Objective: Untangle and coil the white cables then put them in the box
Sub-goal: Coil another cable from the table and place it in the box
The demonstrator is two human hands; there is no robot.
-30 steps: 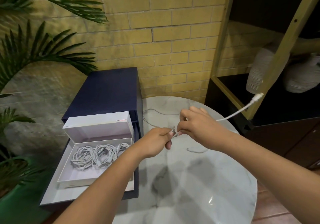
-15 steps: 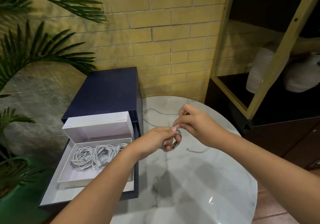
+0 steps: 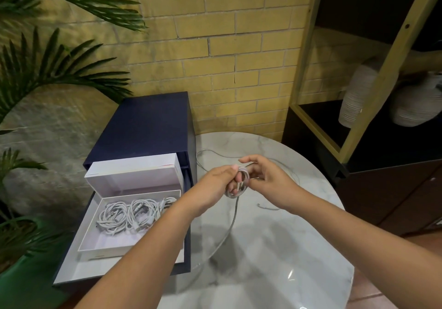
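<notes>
The left grip [image 3: 218, 182] is clamped on a small coil of white cable [image 3: 233, 194] above the marble surface [image 3: 275, 249]. The right grip [image 3: 270, 182] pinches the coil's right side, and its loose tail trails nearward. Other coiled cables [image 3: 134, 213] lie in the white box [image 3: 93, 241] to the left.

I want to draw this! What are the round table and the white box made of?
The table looks like polished marble, or a marble-look top: white with grey veins and shiny glints. The white box looks like matte cardboard: thin flat walls, no shine.
</notes>
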